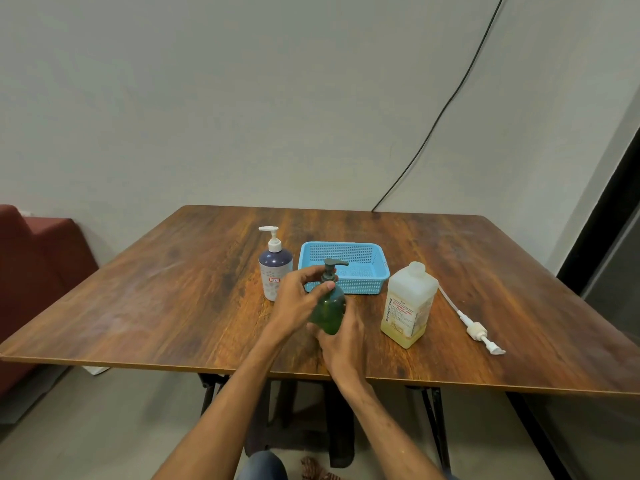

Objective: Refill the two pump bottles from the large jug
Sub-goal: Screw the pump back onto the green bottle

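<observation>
Clamped with the left hand (298, 299), thumb and fingers curled round the collar just under the dark pump head (334, 264) of a small translucent green plastic pump bottle (327, 311). Gripped lower down with the right hand (341, 337), fingers wrapped about the base from the near side. Held upright over the near middle of the worn brown wooden table (173, 306); resting on it or lifted, cannot tell.

Just beyond the left knuckles, standing upright: a rounded blue-and-white pump bottle (275, 271) with dark blue shoulder, pale patterned body and white pump. Directly behind the green bottle and partly hidden by it, a light blue perforated plastic basket (360, 258).

To the right, apart from both hands, a large squarish translucent white jug (410, 303), upright, printed label on its side, shallow yellowish layer at the bottom. Further right, lying flat, a white pump (479, 332) with long dip tube.

On the wall, a black cable (433, 126); far left, a reddish-brown seat (34, 265).
</observation>
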Motion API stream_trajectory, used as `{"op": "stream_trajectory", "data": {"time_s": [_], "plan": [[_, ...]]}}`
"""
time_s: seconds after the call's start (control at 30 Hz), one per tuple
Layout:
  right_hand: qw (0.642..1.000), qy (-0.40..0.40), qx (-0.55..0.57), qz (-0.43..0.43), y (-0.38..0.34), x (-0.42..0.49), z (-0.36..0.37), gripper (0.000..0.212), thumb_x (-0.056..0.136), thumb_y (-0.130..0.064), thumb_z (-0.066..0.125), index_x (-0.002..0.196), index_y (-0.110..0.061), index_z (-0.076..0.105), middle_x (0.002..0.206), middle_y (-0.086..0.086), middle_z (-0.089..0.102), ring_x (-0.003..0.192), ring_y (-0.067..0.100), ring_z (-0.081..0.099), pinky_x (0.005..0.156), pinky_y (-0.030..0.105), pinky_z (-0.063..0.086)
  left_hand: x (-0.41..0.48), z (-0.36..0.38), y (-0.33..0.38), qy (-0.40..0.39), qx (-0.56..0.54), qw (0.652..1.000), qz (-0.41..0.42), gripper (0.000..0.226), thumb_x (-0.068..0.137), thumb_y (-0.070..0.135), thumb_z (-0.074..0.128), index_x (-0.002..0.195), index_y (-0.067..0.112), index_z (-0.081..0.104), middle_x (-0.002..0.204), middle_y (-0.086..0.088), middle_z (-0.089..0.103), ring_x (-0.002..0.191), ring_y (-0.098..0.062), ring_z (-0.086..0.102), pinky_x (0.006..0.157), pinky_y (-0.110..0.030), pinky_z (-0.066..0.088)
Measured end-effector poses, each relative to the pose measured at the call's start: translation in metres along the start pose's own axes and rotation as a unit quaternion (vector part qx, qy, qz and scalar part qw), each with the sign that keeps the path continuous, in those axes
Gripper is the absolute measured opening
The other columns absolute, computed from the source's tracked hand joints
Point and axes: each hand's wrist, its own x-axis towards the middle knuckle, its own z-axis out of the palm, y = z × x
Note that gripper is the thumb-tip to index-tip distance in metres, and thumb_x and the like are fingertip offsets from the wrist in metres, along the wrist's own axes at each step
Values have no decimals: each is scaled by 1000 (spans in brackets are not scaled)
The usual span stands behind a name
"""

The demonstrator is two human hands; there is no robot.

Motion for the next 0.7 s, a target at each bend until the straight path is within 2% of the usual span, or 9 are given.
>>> {"op": "stream_trajectory", "data": {"time_s": [0.17, 0.27, 0.37, 0.57, 0.7], "plan": [[1000, -8, 4, 3, -2, 0, -3, 78, 75, -30, 86, 137, -36, 39, 119, -17, 52, 105, -1, 47, 89, 29, 53, -3, 6, 0, 91, -5, 996, -2, 35, 77, 19, 81, 110, 11, 72, 105, 5, 73, 97, -1, 67, 81, -14, 54], [1000, -4, -3, -4, -3, -1, -4, 77, 76, -31, 84, 137, -37, 38, 118, -19, 51, 104, -1, 50, 87, 28, 54, -3, 10, 0, 133, 8, 991, 3, 34, 70, 23, 87, 100, 12, 73, 97, 5, 73, 88, -4, 69, 75, -15, 56], [1000, 9, -12, -5, -4, -1, -5, 73, 77, -32, 83, 135, -36, 38, 122, -12, 58, 105, 1, 54, 86, 30, 56, -3, 13, -1, 147, 7, 989, 9, 32, 67, 25, 88, 94, 17, 72, 94, 5, 73, 85, -5, 70, 72, -18, 58], [1000, 11, -4, -6, -5, -2, -4, 74, 76, -33, 84, 136, -34, 40, 128, -10, 57, 111, 2, 52, 92, 33, 55, -7, 11, -2, 125, -15, 992, 11, 31, 73, 19, 84, 101, 17, 70, 99, 5, 72, 91, -5, 69, 76, -17, 57], [1000, 8, 4, -7, -3, -1, -4, 77, 74, -31, 86, 136, -33, 41, 129, -8, 58, 114, 7, 55, 94, 35, 54, -3, 2, -2, 38, 1, 999, -4, 31, 84, 14, 74, 114, 12, 68, 112, 4, 71, 107, -6, 64, 90, -23, 55]]}}
